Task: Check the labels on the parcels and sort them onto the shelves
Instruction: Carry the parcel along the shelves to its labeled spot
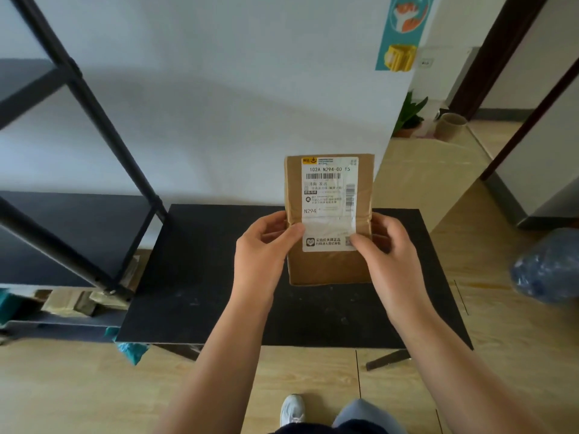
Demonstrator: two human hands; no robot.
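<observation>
A flat brown cardboard parcel is held upright above the black table, its face turned toward me. A white shipping label with a barcode and the code N294 covers most of that face. My left hand grips the parcel's left edge, thumb on the label. My right hand grips the right edge, thumb on the label's lower corner. The black metal shelves stand to the left, with the near shelf boards bare.
Under the shelf's lowest board lie several cardboard parcels and teal bags. A blue plastic bag sits on the wooden floor at right. A potted plant and a cardboard tube stand beyond the white wall's corner.
</observation>
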